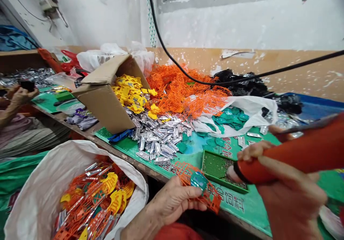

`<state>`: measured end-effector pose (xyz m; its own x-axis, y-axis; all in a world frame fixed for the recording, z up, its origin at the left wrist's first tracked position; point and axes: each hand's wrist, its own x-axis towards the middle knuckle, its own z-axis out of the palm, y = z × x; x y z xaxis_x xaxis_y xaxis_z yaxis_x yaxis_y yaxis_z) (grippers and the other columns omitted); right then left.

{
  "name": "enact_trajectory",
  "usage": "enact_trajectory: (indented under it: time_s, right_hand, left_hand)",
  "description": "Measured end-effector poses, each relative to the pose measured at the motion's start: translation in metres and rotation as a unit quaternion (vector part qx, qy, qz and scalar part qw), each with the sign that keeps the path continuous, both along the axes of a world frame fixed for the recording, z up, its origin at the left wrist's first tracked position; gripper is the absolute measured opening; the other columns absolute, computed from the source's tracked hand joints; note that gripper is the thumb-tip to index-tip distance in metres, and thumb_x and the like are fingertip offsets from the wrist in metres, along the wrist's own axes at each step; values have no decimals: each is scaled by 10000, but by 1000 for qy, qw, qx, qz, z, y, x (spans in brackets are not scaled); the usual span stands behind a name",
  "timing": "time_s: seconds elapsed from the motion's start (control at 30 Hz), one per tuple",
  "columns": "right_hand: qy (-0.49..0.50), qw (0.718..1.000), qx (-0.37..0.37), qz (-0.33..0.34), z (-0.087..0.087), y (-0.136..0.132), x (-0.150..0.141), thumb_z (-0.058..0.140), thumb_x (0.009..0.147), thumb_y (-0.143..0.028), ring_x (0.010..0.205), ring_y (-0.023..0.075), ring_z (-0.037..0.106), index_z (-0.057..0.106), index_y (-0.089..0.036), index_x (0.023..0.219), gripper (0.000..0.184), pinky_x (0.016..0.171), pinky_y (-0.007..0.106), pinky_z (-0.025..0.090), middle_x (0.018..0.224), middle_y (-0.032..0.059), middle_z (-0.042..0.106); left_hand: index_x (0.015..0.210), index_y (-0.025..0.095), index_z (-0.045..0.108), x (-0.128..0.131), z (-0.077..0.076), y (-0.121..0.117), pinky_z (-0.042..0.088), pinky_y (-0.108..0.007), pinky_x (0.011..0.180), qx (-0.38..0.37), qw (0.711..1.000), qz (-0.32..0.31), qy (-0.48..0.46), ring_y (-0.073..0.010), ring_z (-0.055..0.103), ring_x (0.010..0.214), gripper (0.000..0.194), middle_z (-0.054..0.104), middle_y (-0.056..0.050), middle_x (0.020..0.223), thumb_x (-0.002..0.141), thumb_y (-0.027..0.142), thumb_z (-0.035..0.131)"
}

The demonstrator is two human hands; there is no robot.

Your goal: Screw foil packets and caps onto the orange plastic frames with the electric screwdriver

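Some room above green tray (pixel 213 165), red tool (pixel 303 148) apparently across right end

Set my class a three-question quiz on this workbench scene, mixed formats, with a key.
1. What colour is the shiny part in the left hand, held with the orange openwork piece?
2. True or false: the white sack holds both orange pieces and yellow pieces.
3. Which hand grips the orange-red tool? A) left B) right C) neither

Key: 1. Green. 2. True. 3. B, the right hand.

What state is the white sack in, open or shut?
Open: the white sack's mouth gapes wide, showing orange, yellow and silver pieces inside.
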<state>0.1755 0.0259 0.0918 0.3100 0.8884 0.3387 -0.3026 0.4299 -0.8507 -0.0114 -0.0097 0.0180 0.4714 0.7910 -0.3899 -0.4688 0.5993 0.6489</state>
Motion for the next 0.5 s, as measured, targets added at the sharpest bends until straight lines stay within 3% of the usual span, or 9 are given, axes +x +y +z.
enact_trajectory:
  time_s: [0.13,0.23,0.33,0.5]
  right_hand:
    - [-52,989,-15,-135,-1,38,19,807,572,-187,507,143,561,608,-197,882,368,509,294,477,626,-47,600]
    - [-119,971,-56,-198,-14,59,36,814,560,-312,527,127,548,565,-186,865,414,521,281,453,676,-59,577]
    - [-200,956,-83,-200,-25,63,58,776,620,-384,621,124,559,570,-180,961,448,601,277,452,767,-39,608]
    - [-358,913,-155,-120,-32,55,105,716,722,-359,835,177,639,609,-163,1061,405,756,311,505,943,38,693]
  left_hand:
    - [747,99,694,-11,0,-1,418,-164,455,61,996,12,69,-101,570,598,224,679,-57,731,659,288,777]
    - [734,114,680,-17,-2,-4,356,-167,446,93,986,39,131,-89,509,574,224,658,-40,708,682,316,762]
    - [723,135,672,-21,-4,-6,313,-178,455,100,977,61,179,-77,442,533,252,627,-12,647,666,356,779]
    - [795,176,693,-26,-6,-4,304,-193,476,93,968,87,216,-72,397,517,323,648,-1,695,618,414,823]
